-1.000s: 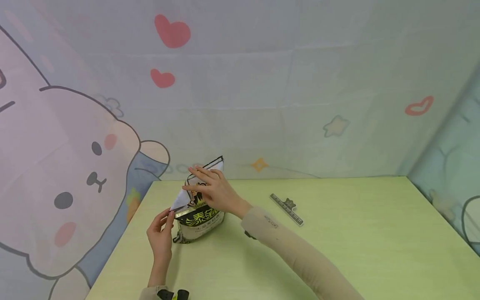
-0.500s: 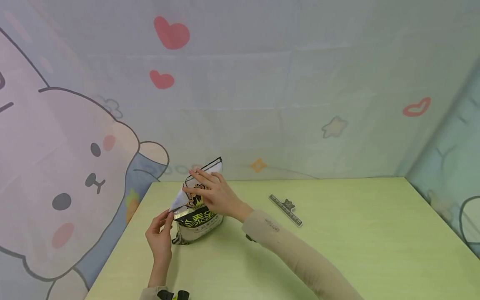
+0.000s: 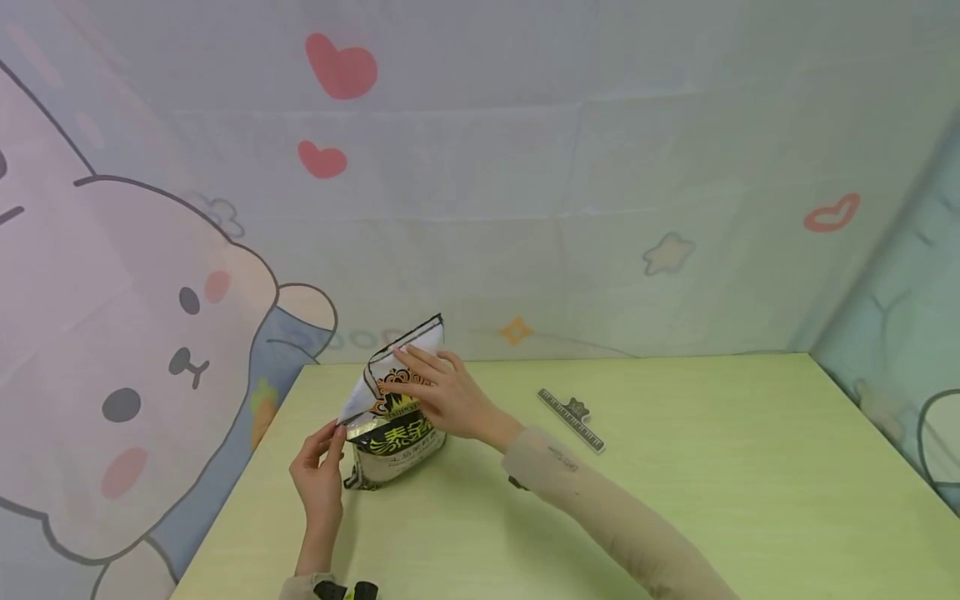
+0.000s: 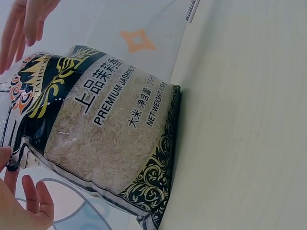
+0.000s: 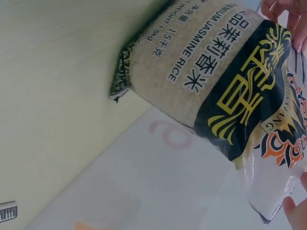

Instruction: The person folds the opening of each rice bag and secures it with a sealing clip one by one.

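A bag of jasmine rice (image 3: 401, 460) stands on the table, its white upper part slanting up to the right and one corner folded at the left. The left hand (image 3: 318, 477) pinches that left corner between thumb and finger; the left wrist view shows the other fingers loosely bent beside the bag (image 4: 105, 139). Across the front of the bag's upper part lies the right hand (image 3: 450, 398), fingers spread and mostly straight. Rice grains show through the lower window of the bag (image 5: 182, 72) in the right wrist view, where only fingertips (image 5: 295, 211) of the right hand appear.
To the right of the bag lies a long clip (image 3: 572, 421) with a piano-key pattern and a dark star-shaped handle. The pale green table (image 3: 712, 483) meets a printed cloth backdrop (image 3: 487, 250) behind the bag. Another cloth side (image 3: 900, 333) borders the right.
The right hand has slid slightly right and down across the bag's upper part, uncovering more of its printed crown. The left hand keeps its pinch on the corner.
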`<state>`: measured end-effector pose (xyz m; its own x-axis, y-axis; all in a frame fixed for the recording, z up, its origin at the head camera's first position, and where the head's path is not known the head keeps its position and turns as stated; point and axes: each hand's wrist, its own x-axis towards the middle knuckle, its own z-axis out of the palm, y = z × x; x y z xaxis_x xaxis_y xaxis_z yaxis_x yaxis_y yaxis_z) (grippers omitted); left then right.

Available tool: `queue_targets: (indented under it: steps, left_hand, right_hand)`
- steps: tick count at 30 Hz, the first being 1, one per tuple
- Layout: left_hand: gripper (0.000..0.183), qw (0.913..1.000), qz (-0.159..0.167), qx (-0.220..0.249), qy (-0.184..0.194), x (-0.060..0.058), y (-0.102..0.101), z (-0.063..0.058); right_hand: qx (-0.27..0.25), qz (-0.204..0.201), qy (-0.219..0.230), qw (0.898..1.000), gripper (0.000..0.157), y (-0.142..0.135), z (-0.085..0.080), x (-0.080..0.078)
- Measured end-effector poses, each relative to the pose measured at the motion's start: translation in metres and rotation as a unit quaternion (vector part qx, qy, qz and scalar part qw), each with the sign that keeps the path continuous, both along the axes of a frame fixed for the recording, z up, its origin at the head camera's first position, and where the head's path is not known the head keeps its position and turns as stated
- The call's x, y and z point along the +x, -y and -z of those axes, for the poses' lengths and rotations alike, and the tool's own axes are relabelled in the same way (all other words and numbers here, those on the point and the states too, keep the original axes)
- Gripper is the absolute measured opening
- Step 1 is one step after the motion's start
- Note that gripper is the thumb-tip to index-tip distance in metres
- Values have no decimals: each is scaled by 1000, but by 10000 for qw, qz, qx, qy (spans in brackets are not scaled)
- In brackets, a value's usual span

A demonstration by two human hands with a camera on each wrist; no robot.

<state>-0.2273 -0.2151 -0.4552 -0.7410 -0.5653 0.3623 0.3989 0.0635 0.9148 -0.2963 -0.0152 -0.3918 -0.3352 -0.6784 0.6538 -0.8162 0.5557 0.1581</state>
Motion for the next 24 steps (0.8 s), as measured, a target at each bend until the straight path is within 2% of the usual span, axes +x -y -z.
queue_targets:
  steps: [14,24]
  left_hand:
    - [23,10000,-63,2,32,-1,1,3]
    - [22,9991,143,129,382,1,4,-1]
  right_hand:
    - [147,128,-70,9998,44,-25,14,5]
    - [90,196,219,9995,47,-51,27,8]
